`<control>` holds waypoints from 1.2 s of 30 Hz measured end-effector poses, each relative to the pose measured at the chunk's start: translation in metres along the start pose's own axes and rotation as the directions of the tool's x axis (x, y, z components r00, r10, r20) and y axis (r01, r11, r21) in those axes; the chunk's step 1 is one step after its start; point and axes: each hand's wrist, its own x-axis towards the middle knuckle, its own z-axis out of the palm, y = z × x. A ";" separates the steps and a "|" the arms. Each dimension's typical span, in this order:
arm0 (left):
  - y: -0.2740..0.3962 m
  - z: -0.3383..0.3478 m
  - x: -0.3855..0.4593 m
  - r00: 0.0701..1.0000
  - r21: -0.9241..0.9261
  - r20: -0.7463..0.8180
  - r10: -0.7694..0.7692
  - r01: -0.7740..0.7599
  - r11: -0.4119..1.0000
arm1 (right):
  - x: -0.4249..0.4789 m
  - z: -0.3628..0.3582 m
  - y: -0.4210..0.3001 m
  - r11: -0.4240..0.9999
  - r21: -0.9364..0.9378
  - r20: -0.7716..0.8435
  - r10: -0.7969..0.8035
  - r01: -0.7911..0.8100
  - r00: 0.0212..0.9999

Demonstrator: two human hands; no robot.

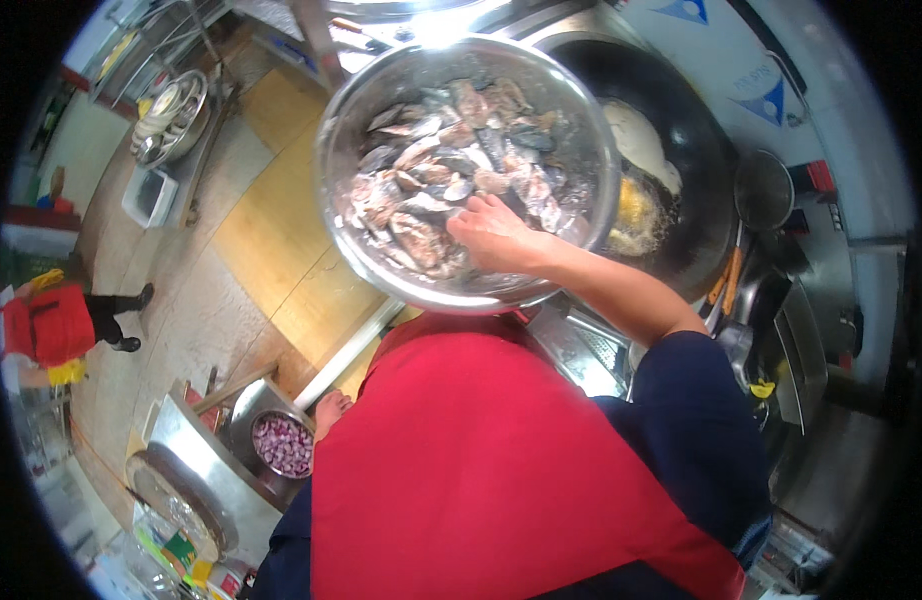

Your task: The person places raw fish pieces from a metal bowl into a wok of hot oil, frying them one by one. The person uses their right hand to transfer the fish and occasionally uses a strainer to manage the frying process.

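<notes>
A large stainless steel bowl [339,232] stands in front of me, above my red apron. Wet grey and pinkish pieces of seafood [431,176] lie heaped in it, with some water around them; whether they are cut fish or shellfish is unclear. My right hand [498,234] reaches over the near right rim with bent fingers touching the pieces. Its fingertips are partly hidden, so I cannot make out a hold. Low at my left side, my left hand [332,411] is partly covered by the apron. Chopped red onion [282,444] fills a round metal container near it.
Right of the bowl, a black wok [701,157] holds white and yellow foamy matter. A strainer [763,189] and wooden handles [727,281] lie beside it. A round chopping block [150,480] stands lower left. Another person [52,322] is at the far left. Dishes [165,116] fill a basin.
</notes>
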 end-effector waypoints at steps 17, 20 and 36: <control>0.095 0.083 -0.012 0.998 0.453 -0.052 0.042 -0.014 0.891 | -0.270 0.095 0.259 0.181 0.444 -0.141 0.981 -0.878 0.131; 0.093 0.100 -0.032 0.989 0.596 -0.009 0.147 -0.112 0.795 | -0.283 0.166 0.265 -0.015 0.452 0.030 1.000 -0.892 -0.001; 0.057 0.075 -0.018 0.986 0.464 0.035 0.161 -0.158 0.872 | -0.107 -0.084 0.146 0.733 0.501 -0.457 0.676 -0.461 0.578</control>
